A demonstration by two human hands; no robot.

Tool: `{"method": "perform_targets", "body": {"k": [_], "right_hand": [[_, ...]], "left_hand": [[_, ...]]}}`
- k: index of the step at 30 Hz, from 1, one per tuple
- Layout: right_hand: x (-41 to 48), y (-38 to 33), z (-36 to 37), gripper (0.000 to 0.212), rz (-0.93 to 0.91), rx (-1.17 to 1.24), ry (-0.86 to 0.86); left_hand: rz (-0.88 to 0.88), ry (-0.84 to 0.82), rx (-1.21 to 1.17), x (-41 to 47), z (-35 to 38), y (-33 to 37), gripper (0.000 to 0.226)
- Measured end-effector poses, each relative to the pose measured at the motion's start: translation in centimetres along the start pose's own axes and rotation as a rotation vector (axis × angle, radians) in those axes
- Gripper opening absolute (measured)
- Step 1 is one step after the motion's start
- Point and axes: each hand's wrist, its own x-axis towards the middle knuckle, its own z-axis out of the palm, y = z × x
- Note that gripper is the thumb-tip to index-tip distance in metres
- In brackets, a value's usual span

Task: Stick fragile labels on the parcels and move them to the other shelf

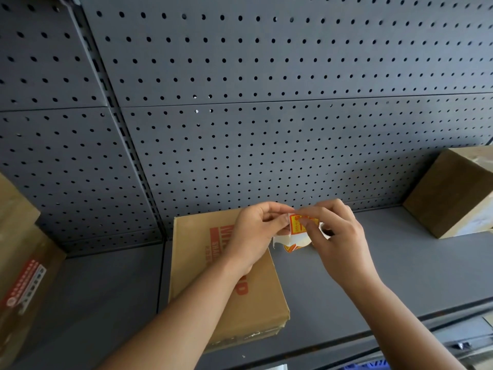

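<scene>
Grey shelf, pegboard back wall, flat parcel

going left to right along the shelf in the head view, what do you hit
Box with the red-and-white label at the left edge → flat cardboard parcel → left hand → fragile label roll → right hand → tall brown box at the far right.

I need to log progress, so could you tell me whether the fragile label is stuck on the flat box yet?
Not yet: both hands hold the label above the flat box.
</scene>
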Motion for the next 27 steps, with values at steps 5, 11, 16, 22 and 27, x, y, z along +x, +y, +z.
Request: {"method": "perform_targets", "body": {"k": [5, 11, 16, 22, 27], "right_hand": [[-0.2, -0.7, -0.2, 0.021, -0.041, -0.027, 0.024], [-0.3, -2.8, -1.2, 0.032, -0.026, 0.011, 0.025], [-0.3, -4.6, -2.3, 0.037, 0.017, 0.142, 0.034], [-0.1, -6.1, -3.9, 0.029, 0.080, 0.284, 0.071], [0.5, -7.3, -5.1, 0.027, 0.083, 0.395, 0.118]], "left_hand": [[-0.009, 0.014, -0.005, 0.0, 0.0, 0.1, 0.012], [-0.019, 0.005, 0.034, -0.1, 0.1, 0.2, 0.008], [-0.002, 0.021, 0.111, -0.2, 0.1, 0.3, 0.006], [0.054, -0.014, 0.193, -0.5, 0.2, 0.3, 0.013], [0.140, -0.048, 0.290, -0.3, 0.4, 0.1, 0.017]]}}
